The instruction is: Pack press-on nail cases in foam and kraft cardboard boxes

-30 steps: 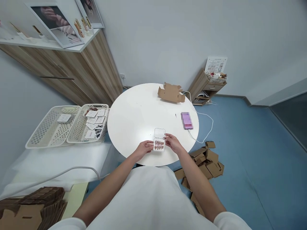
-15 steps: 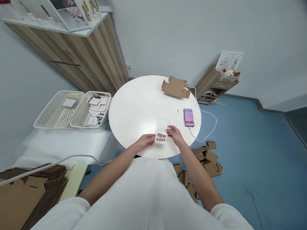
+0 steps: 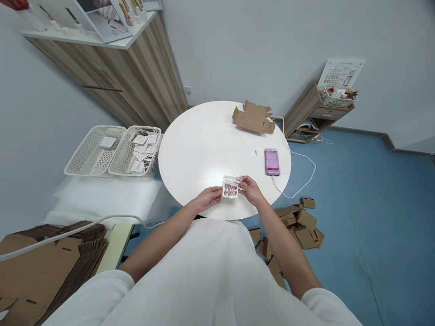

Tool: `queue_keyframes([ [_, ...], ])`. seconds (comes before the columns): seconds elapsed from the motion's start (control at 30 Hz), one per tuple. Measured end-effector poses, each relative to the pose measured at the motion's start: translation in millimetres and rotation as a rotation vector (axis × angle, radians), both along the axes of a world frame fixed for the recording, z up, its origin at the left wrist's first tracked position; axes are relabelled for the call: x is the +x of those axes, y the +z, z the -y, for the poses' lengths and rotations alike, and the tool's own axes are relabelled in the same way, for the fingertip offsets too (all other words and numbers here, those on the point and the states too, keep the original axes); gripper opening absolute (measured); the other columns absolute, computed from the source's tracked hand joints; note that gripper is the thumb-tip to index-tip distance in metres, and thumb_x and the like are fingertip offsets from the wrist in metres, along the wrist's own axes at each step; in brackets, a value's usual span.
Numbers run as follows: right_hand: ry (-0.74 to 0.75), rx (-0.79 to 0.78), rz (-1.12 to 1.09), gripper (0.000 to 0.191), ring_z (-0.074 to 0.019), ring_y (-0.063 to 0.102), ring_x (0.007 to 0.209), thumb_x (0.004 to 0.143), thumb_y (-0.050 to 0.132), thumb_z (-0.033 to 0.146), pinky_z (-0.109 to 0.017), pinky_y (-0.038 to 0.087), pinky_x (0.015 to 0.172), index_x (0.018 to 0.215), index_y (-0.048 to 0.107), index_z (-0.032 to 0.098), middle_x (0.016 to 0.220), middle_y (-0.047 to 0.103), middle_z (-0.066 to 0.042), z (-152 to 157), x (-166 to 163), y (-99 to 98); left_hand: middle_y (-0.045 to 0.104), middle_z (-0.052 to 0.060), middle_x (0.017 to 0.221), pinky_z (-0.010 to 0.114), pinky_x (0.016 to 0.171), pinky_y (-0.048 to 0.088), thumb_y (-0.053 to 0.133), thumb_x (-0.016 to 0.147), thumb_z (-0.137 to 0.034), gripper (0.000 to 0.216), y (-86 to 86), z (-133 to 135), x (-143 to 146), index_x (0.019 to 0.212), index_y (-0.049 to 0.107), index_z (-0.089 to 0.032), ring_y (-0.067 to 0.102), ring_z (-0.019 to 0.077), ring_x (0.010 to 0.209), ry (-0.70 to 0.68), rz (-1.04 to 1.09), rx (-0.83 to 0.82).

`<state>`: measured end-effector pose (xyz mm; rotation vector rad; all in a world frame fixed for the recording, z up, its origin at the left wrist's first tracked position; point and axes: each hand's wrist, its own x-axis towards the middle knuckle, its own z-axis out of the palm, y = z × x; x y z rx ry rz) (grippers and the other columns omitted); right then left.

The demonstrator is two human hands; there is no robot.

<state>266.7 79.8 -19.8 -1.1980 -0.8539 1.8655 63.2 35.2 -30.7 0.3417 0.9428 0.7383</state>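
Close to the near edge of the round white table (image 3: 193,149), a small clear plastic case (image 3: 230,190) is held between my two hands. Two rows of reddish-brown press-on nails (image 3: 230,187) lie inside it. Fingers and thumb of my left hand (image 3: 209,199) pinch the case's left side. At the right, my right hand (image 3: 250,190) grips the case by its upper right corner, where the lid (image 3: 233,179) is. That lid stands partly lowered, seen nearly edge-on behind the nails.
An unfolded cardboard box (image 3: 254,118) lies at the table's far side. A phone (image 3: 272,162) with a white cable (image 3: 311,174) rests at the right. Left of the table are two white baskets (image 3: 90,151), one holding white cards (image 3: 144,147). Flattened boxes (image 3: 306,226) litter the floor.
The case's lid has swung from standing wide open toward the tray, my right hand moving with it. The whole view has shifted slightly.
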Motion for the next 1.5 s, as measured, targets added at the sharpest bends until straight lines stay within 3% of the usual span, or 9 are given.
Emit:
queue_keyframes([
  [0.33, -0.017, 0.037, -0.021, 0.018, -0.0172, 0.054, 0.101, 0.061, 0.067, 0.029, -0.031, 0.045, 0.081, 0.075, 0.06, 0.021, 0.114, 0.057, -0.003, 7, -1, -3.3, 0.063, 0.004, 0.079, 0.022, 0.067, 0.045, 0.068, 0.071, -0.021, 0.022, 0.1, 0, 3, 0.092, 0.064, -0.016, 0.055, 0.0076, 0.067, 0.028, -0.021, 0.007],
  [0.57, -0.093, 0.01, -0.046, 0.034, -0.0181, 0.052, 0.106, 0.066, 0.063, 0.03, -0.031, 0.047, 0.083, 0.099, 0.058, 0.026, 0.122, 0.053, -0.003, 20, -1, 3.4, 0.062, 0.003, 0.078, 0.021, 0.068, 0.044, 0.069, 0.069, -0.021, 0.024, 8.2, 2, 7, 0.091, 0.064, -0.016, 0.056, 0.0072, 0.068, 0.057, -0.002, -0.001],
  [0.63, -0.107, -0.03, -0.045, 0.037, -0.0178, 0.056, 0.101, 0.069, 0.062, 0.034, -0.033, 0.049, 0.081, 0.104, 0.055, 0.027, 0.118, 0.055, -0.003, 29, -1, 3.6, 0.061, 0.003, 0.076, 0.021, 0.067, 0.044, 0.069, 0.069, -0.021, 0.024, 9.4, 1, 7, 0.091, 0.064, -0.016, 0.055, 0.0072, 0.067, 0.054, -0.004, 0.002],
  [0.83, -0.1, -0.096, 0.136, 0.043, -0.0162, 0.063, 0.073, 0.065, 0.067, 0.038, -0.032, 0.051, 0.071, 0.104, 0.054, 0.024, 0.081, 0.061, -0.001, 46, -2, -1.9, 0.06, 0.003, 0.075, 0.022, 0.067, 0.043, 0.068, 0.07, -0.024, 0.024, 6.1, -1, 8, 0.093, 0.064, -0.016, 0.054, 0.0078, 0.066, 0.048, -0.042, 0.029],
  [0.97, -0.145, -0.089, 0.155, 0.041, -0.0161, 0.063, 0.074, 0.063, 0.068, 0.037, -0.03, 0.049, 0.07, 0.099, 0.054, 0.023, 0.079, 0.062, -0.001, 45, -3, -2.4, 0.062, 0.007, 0.09, 0.024, 0.067, 0.042, 0.062, 0.074, -0.035, 0.028, 6.7, -2, 8, 0.096, 0.064, -0.017, 0.056, 0.0111, 0.075, 0.019, -0.079, 0.073],
  [1.07, -0.174, -0.099, 0.14, 0.041, -0.0161, 0.063, 0.074, 0.062, 0.069, 0.036, -0.03, 0.048, 0.07, 0.098, 0.054, 0.023, 0.078, 0.062, -0.001, 42, -2, -0.8, 0.062, 0.008, 0.099, 0.027, 0.072, 0.042, 0.061, 0.074, -0.04, 0.037, 8.4, -1, 9, 0.105, 0.061, -0.02, 0.058, 0.0149, 0.084, -0.065, -0.218, 0.168],
  [1.27, -0.122, -0.055, 0.222, 0.039, -0.0154, 0.059, 0.079, 0.064, 0.065, 0.041, -0.027, 0.046, 0.067, 0.097, 0.054, 0.025, 0.088, 0.06, -0.002, 40, 2, 3.7, 0.066, 0.007, 0.079, 0.033, 0.077, 0.042, 0.063, 0.07, -0.043, 0.056, 7.3, 1, 15, 0.118, 0.051, -0.016, 0.061, 0.0178, 0.076, -0.103, -0.49, 0.343],
  [1.5, -0.091, 0.029, 0.277, 0.041, -0.0147, 0.057, 0.069, 0.06, 0.068, 0.042, -0.029, 0.042, 0.066, 0.093, 0.055, 0.021, 0.068, 0.059, 0.0, 37, 7, 5.6, 0.064, 0.005, 0.073, 0.031, 0.071, 0.043, 0.06, 0.072, -0.042, 0.052, 6.9, 0, 16, 0.115, 0.052, -0.015, 0.057, 0.0143, 0.063, -0.115, -0.561, 0.416],
])
